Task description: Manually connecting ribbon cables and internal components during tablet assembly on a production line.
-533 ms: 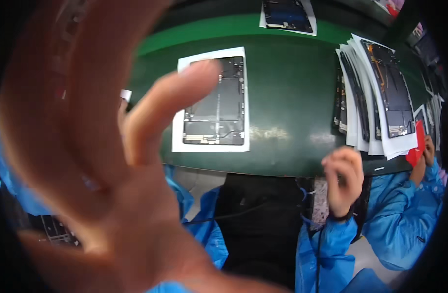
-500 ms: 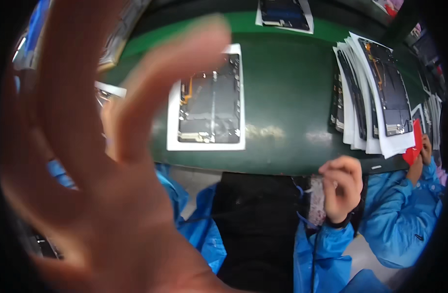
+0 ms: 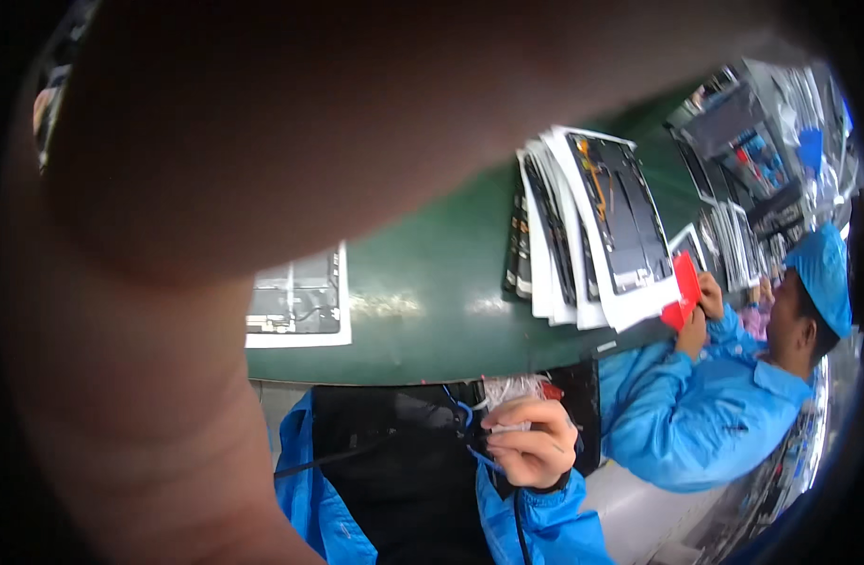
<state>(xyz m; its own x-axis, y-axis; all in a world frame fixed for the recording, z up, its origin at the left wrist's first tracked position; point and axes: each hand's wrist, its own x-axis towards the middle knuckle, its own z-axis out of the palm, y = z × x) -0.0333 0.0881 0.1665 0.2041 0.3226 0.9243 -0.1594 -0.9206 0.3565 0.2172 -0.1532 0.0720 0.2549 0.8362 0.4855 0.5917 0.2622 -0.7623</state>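
Blurred and very near, my left hand (image 3: 291, 160) fills the left and top of the picture, one digit stretched out across the top. Its fingertips run out of clear sight, and nothing shows in it. Below the table edge my right hand (image 3: 536, 443) is closed, thumb against bent fingers, on a small white piece (image 3: 512, 427) whose kind I cannot make out. Behind my left hand lies an opened tablet shell (image 3: 305, 297), grey and black inside, on a white sheet. Much of it is hidden.
A leaning stack of similar opened shells and white sheets (image 3: 606, 226) stands on the green table (image 3: 413, 330). On the right a co-worker in a blue coat and cap (image 3: 719, 414) handles a red sheet (image 3: 682, 290). Crumpled clear plastic (image 3: 517, 384) sits near my right hand.
My left hand has come closer and covers more of the view. The view has swung right, showing more of the co-worker. A white piece now shows in my right hand.
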